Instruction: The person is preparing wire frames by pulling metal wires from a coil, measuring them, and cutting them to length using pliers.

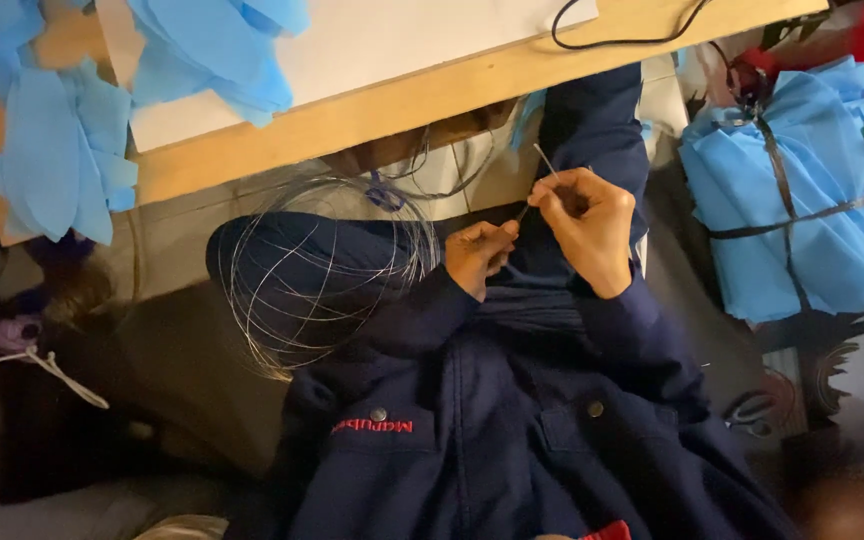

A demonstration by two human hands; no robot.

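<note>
Right hand [584, 225] and left hand [479, 255] pinch a thin, stiff grey wire [544, 160].

We see a thin, stiff strand of wire [544, 160], pale grey and nearly straight, standing tilted up and to the left above our lap, its lower part pinched between fingertips and its free tip pointing toward the wooden table edge. A short darker stretch of it slants down to the left below the pinch. Beside it, a loose coil of fine wire [327, 270] lies spread in many overlapping loops across our dark blue knee, springy and untidy.
</note>
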